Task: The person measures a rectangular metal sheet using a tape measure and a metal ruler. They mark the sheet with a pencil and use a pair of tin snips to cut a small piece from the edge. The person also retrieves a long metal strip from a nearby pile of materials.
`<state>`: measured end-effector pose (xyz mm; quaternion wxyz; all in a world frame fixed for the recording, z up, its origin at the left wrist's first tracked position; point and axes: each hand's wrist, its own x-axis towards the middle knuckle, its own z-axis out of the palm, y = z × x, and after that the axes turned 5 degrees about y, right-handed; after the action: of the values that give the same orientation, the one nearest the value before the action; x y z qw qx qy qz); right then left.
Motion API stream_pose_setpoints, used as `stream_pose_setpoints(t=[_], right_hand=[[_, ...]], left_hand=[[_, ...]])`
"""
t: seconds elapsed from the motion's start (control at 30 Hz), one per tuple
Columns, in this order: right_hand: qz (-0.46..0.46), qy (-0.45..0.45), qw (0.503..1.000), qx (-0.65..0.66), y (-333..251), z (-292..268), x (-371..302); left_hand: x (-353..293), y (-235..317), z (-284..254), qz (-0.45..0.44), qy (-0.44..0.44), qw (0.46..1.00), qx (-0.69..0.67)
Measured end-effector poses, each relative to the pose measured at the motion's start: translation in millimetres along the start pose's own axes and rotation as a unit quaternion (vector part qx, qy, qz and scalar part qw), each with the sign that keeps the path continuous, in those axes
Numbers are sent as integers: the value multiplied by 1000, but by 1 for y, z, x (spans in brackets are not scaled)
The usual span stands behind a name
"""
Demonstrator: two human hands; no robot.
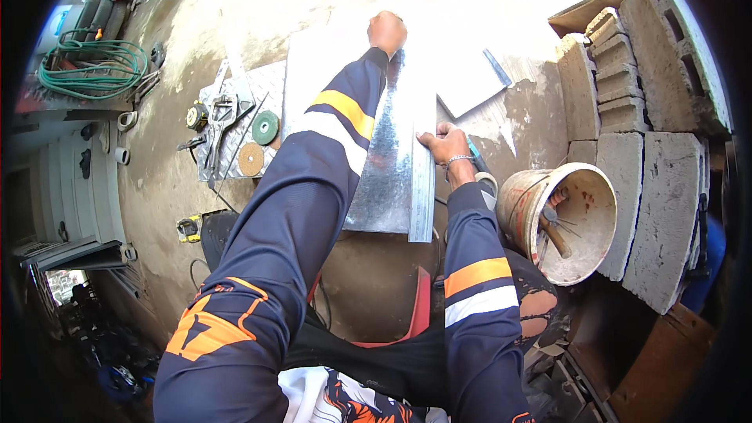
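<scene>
A shiny grey metal sheet (377, 196) lies in front of me, its far part washed out by glare. Along its right side runs a long, narrow metal strip (422, 196). My left hand (388, 33) is closed in a fist near the sheet's far end; whatever it may hold does not show. Further back toward me, my right hand (448, 149) grips the strip's right edge, thumb on top and fingers curled. Beside that wrist is a teal and dark tool (476, 155), partly covered by the hand.
Left of the sheet, a metal plate (222, 158) bears a locking clamp (225, 113), a tape measure (197, 115), a green disc (265, 127) and a tan disc (251, 159). A bucket (517, 200) with a hammer (556, 236) and concrete blocks (654, 211) stand right. A green hose (90, 82) lies far left.
</scene>
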<state>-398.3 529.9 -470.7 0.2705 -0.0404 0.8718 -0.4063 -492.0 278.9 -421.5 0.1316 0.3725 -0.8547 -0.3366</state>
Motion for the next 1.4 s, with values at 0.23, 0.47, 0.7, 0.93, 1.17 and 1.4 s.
stream_pose_setpoints(t=[0.23, 0.47, 0.7, 0.93, 1.17, 1.4], right_hand=[[9, -5, 1000, 18, -6, -3, -6], [-1, 3, 1000, 15, -9, -5, -7], [-7, 4, 1000, -2, -14, -10, -10], [-14, 1, 1000, -15, -8, -8, -4], [-9, -12, 1000, -6, 1, -2, 5], [5, -10, 999, 48, 4, 5, 10]], left_hand=[[14, -4, 9, 33, 12, 999, 22], [18, -2, 13, 52, 12, 998, 31], [24, -7, 17, 121, 21, 991, 55], [35, -9, 20, 170, 9, 980, 103], [12, -16, 9, 165, -31, 981, 94], [-54, -28, -12, 156, -86, 980, 84]])
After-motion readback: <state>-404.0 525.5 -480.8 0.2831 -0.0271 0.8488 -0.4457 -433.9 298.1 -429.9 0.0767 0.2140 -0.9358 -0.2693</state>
